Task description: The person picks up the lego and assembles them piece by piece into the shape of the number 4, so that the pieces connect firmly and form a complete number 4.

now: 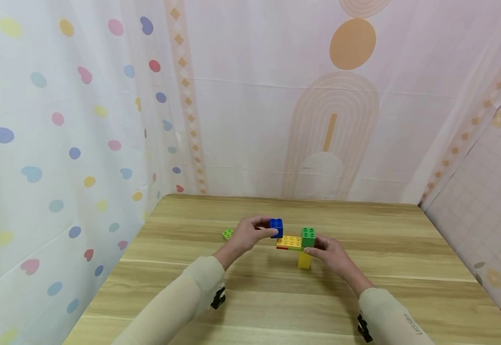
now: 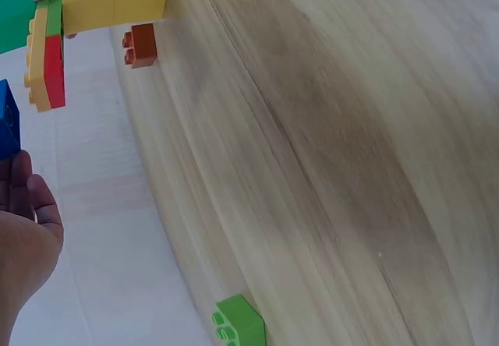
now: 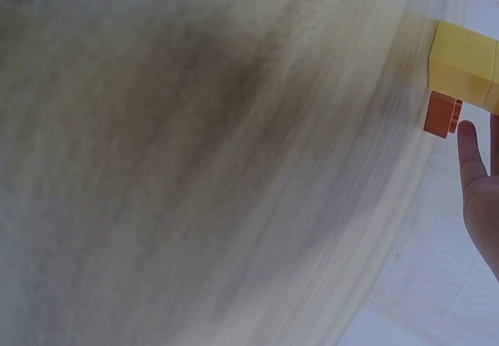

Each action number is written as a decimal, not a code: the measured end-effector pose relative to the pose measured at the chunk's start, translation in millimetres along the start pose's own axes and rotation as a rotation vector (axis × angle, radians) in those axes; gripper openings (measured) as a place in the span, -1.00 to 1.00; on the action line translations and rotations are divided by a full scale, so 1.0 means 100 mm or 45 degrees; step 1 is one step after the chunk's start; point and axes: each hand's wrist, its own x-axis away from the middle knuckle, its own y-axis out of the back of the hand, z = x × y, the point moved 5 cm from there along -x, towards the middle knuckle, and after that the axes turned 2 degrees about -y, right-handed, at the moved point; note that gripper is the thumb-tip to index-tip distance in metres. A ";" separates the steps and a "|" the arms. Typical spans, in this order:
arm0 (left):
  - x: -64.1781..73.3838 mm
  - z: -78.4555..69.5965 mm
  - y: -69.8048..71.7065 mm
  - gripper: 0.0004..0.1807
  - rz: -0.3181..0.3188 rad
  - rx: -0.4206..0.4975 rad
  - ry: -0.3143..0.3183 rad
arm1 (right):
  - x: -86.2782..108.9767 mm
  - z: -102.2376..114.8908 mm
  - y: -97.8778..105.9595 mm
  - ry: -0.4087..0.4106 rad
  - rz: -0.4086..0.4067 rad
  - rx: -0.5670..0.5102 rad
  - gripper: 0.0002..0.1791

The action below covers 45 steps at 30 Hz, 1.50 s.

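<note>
In the head view my left hand [image 1: 248, 235] pinches a blue toy brick [image 1: 276, 228] between thumb and fingers, close to the left end of a brick structure. My right hand [image 1: 330, 254] grips that structure from the right, thumb in front, near a dark green brick [image 1: 308, 236] on top. The structure has a yellow-orange studded brick [image 1: 289, 241] reaching left, with red [image 2: 54, 72] and light green [image 2: 54, 15] pieces under it. Below these stands a column of yellow bricks [image 1: 304, 260]. The blue brick [image 2: 8, 120] looks apart from the yellow-orange brick in the left wrist view.
A light green brick [image 1: 227, 234] lies on the wooden table [image 1: 259, 306], left of the left hand. An orange-brown brick [image 2: 142, 46] rests on the table near the yellow column. Patterned curtains [image 1: 250, 120] hang behind the table's far edge.
</note>
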 end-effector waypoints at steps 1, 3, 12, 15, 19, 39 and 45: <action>0.00 0.00 -0.01 -0.48 0.003 -0.002 0.004 | 0.00 0.00 0.00 0.000 -0.002 -0.002 -0.50; -0.01 0.00 -0.04 -0.48 0.009 -0.018 0.003 | 0.00 0.00 -0.01 0.003 -0.001 -0.009 -0.51; -0.05 0.02 -0.11 -0.51 0.050 -0.044 -0.004 | 0.00 0.01 -0.02 -0.003 0.005 -0.017 -0.51; -0.05 0.01 -0.13 -0.53 0.080 -0.049 -0.005 | 0.00 0.01 -0.02 0.002 0.007 -0.018 -0.52; -0.04 0.00 -0.16 -0.57 0.105 -0.045 0.018 | 0.00 0.01 -0.02 0.004 0.006 -0.017 -0.53; -0.01 0.03 -0.17 -0.54 0.103 -0.048 0.047 | 0.00 0.01 0.00 -0.013 -0.019 0.002 -0.54; -0.01 0.01 -0.19 -0.54 0.102 -0.073 0.046 | 0.02 0.02 0.00 -0.020 -0.016 -0.013 -0.52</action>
